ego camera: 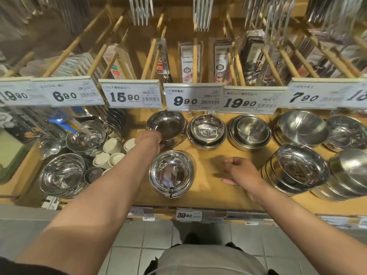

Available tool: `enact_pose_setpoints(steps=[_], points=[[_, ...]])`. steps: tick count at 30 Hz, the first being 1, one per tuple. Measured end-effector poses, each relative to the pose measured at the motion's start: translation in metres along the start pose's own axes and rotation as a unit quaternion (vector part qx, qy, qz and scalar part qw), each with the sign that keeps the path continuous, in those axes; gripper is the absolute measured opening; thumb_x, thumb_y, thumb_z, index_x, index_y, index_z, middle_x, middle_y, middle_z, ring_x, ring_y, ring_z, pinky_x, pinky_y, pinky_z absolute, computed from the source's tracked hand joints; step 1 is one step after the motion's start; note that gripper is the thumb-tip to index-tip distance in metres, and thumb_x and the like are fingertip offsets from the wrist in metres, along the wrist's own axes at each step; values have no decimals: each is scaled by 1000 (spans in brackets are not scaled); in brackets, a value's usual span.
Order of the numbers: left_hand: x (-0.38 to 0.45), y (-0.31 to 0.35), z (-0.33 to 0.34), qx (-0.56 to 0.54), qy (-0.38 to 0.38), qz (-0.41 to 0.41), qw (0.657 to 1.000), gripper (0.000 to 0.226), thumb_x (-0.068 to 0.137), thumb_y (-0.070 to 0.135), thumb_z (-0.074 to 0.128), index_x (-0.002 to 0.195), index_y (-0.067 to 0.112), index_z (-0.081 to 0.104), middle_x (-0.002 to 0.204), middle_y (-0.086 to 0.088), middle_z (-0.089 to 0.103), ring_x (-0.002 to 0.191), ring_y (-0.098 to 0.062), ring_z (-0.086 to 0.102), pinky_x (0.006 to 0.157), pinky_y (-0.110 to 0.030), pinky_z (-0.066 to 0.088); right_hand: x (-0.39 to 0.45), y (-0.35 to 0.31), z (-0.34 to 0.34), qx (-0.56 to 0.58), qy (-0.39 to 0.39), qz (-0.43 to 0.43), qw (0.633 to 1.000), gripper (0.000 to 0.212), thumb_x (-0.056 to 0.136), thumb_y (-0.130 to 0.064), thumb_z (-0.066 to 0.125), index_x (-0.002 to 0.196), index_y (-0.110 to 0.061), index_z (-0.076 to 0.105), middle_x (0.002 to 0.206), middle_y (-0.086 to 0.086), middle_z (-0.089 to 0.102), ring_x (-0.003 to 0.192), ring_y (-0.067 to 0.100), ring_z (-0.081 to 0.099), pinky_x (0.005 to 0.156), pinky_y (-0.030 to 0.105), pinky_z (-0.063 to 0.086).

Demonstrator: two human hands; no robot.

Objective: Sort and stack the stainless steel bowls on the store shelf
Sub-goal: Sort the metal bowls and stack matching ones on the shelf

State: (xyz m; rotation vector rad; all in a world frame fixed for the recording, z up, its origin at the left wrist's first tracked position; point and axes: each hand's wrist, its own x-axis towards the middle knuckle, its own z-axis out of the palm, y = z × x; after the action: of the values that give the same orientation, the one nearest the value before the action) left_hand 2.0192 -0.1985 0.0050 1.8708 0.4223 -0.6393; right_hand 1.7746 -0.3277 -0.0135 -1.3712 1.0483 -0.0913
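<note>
Steel bowls stand in stacks on the wooden shelf (210, 195). My left hand (150, 142) grips the near rim of a tilted shiny bowl (168, 124) at the back middle. Just in front of it sits a stack of shiny bowls (171, 172). My right hand (241, 173) hovers over bare shelf to the right of that stack, fingers loosely curled and holding nothing. Further stacks stand behind at centre (206, 131) and centre-right (250, 132), and at front right (299, 169).
Price tags (131, 94) hang on a rail above the bowls, with packaged cutlery behind. On the left are more bowls (62, 175), white round cups (111, 153) and a strainer-like bowl (87, 136). Matte bowls (303, 127) fill the far right. Tiled floor lies below.
</note>
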Motion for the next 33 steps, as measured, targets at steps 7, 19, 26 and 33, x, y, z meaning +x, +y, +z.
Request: enact_pose_setpoints(steps=[7,19,26,33], points=[[-16,3,-10,71,-63,-5,995,26,92,0,69,114,-10,61,104,-20,71,63,-22,67,67,-35,62,-4,-17,5,15,-21,-10,1000,9,99,-19,59,98,-17,68,102,0,64,97,13,67,64,23,61],[-82,10,-20,300,-210,178,913,59,74,4,85,129,15,69,115,-12,74,77,-27,76,76,-45,64,-18,-51,-5,68,-53,-54,995,25,90,-55,58,101,-38,72,105,-2,72,103,15,66,64,32,61],[-105,24,-18,404,-352,236,810,45,87,2,69,126,24,70,95,11,74,75,-4,72,56,-12,55,-28,-45,-31,-80,-169,-32,982,28,77,-35,75,100,-18,74,95,24,72,82,30,64,70,34,54],[-113,-3,-4,257,-298,143,908,47,92,29,71,128,2,56,105,-15,72,86,-25,74,78,-42,64,-33,-21,-30,148,-50,7,988,28,94,-3,61,122,-6,60,95,16,77,83,33,68,61,35,57]])
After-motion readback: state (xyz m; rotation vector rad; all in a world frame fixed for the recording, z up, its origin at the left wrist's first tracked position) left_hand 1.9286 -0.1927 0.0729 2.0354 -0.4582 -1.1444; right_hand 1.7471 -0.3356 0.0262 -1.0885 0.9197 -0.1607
